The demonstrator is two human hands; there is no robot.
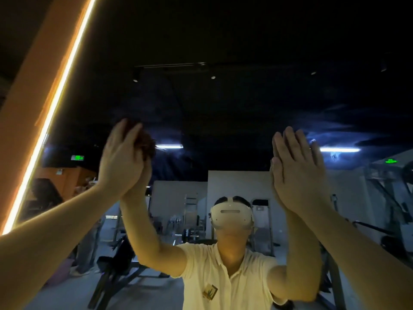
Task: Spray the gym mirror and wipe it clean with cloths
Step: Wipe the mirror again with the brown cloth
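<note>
While both arms reach up to the gym mirror (223,104), the left hand (120,157) presses a bunched dark reddish cloth (149,145) against the glass with its fingers extended rather than curled. This hold probably spreads pressure across the wad for wiping. The right hand (297,168) is likewise open, fingers straight and together, palm meeting its own reflection. Whether a second cloth lies beneath it cannot be told, and it may simply brace the body. Pale smears (335,130) on the glass above the right hand suggest that wiping is under way and unfinished. No spray bottle is in view. The work surface is upright, bordered at left by a glowing light strip (55,108) on an orange wall (29,81). The reflected room is dim — weight racks (190,211), tube lights (169,146) and green exit signs (391,161) appear behind the person.
</note>
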